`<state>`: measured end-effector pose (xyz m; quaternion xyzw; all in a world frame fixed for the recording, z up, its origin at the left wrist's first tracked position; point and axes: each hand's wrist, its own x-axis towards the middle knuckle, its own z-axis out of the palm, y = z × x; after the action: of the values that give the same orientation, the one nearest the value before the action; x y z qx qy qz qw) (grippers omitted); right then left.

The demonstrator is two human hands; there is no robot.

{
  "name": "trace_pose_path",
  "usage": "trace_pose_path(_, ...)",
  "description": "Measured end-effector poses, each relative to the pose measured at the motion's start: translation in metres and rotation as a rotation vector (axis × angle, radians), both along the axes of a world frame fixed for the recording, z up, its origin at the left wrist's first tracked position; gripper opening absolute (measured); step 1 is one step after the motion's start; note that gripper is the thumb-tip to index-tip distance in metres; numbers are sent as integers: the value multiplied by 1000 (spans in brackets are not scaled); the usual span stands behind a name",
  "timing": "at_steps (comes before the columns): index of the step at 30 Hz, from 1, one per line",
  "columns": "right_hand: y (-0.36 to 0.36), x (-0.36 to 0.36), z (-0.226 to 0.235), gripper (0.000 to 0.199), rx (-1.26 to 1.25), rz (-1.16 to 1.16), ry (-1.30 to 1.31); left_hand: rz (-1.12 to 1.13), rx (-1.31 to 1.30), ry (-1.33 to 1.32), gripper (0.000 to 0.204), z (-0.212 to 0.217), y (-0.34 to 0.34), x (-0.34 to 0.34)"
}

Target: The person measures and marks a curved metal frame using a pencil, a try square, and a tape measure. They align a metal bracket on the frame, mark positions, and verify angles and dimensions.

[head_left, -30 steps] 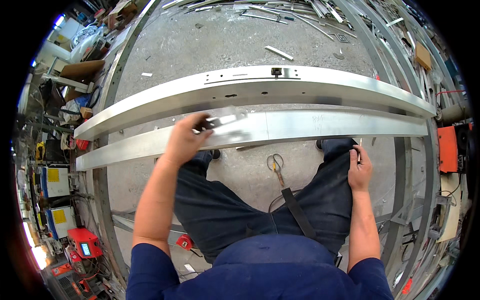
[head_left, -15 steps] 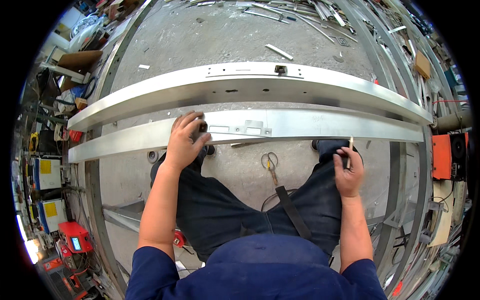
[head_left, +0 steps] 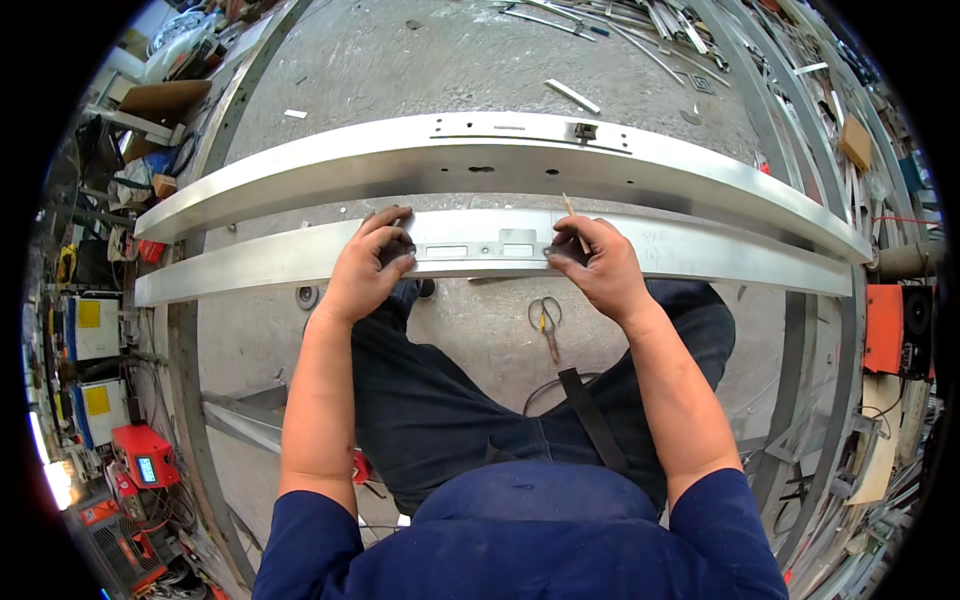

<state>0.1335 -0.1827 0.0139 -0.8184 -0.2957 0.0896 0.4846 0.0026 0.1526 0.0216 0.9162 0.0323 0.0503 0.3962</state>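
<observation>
Pinching opposite ends of a slotted metal plate (head_left: 474, 251), the left grip (head_left: 362, 268) and right grip (head_left: 607, 268) hold it between them along the nearer metal bar (head_left: 700, 246). A pencil-like stick (head_left: 568, 204) juts from the right grip; a holed bar (head_left: 510, 160) lies beyond both, scissors (head_left: 553, 345) below.

A metalworking shop is indicated: metal beams (head_left: 320, 165) are laid across steel rails (head_left: 187, 370) in mid-frame, and metal strips (head_left: 573, 97) are strewn over the bare, stained floor (head_left: 400, 80) towards upper right. A red machine (head_left: 150, 441) with a lit screen (head_left: 147, 469) is placed at lower left, and shears (head_left: 549, 332) are seen just below centre.
</observation>
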Motion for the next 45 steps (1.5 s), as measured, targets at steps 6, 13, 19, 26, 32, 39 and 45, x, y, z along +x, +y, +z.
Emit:
trace_pose_path(6, 3, -2, 0, 37, 5, -39, -36, -15, -34, 50, 27, 2, 9, 0)
trace_pose_path(13, 5, 1, 2, 37, 8, -29, -49, -9, -34, 32, 29, 3, 18, -1)
trace_pose_path(19, 5, 2, -3, 39, -8, -17, -82, 23, -31, 30, 25, 4, 11, 2)
trace_pose_path(26, 7, 4, -3, 39, -26, -28, -97, -11, 21, -13, 25, -2, 11, 3)
trace_pose_path(32, 8, 6, -7, 42, -7, -30, -100, -38, 23, -27, 27, -4, 14, 6)
trace_pose_path(39, 8, 8, -7, 40, -42, -10, -137, -15, 2, -16, 28, -4, 14, 7)
trace_pose_path(45, 3, 8, -6, 44, 43, -34, -14, -11, 6, -20, 27, -5, 14, 7)
